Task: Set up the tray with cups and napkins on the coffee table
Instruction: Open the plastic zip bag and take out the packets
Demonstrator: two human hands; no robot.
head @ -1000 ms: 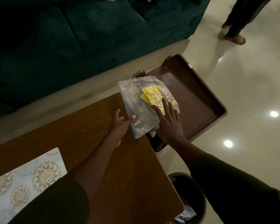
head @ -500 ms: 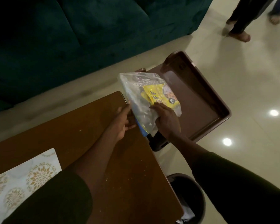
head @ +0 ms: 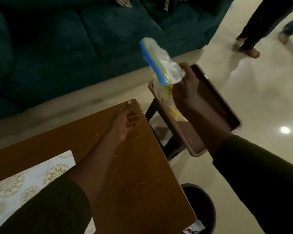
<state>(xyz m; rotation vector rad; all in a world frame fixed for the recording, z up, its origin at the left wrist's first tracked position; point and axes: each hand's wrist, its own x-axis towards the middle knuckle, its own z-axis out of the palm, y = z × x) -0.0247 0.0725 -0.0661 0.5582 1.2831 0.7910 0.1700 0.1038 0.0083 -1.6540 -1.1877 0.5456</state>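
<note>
I see my right hand curled round a clear zip bag, gripping it about the middle. The blue seal strip sticks up and to the far left of my fist, and the yellow contents hang out below it. The bag is held up over the left end of the brown tray; it does not rest on it. The tray sits just right of the table, off its far right corner, on a dark stand, so it is not on the tabletop. My left hand is at that far right corner with fingers straight and close together, holding nothing. It is blurred, so I cannot tell whether it presses on the wood or hovers just above. A patterned placemat lies at the near left of the table. A dark bin stands on the floor near the table's near right corner. A green sofa fills the far side, and another person's legs show at the far right.
</note>
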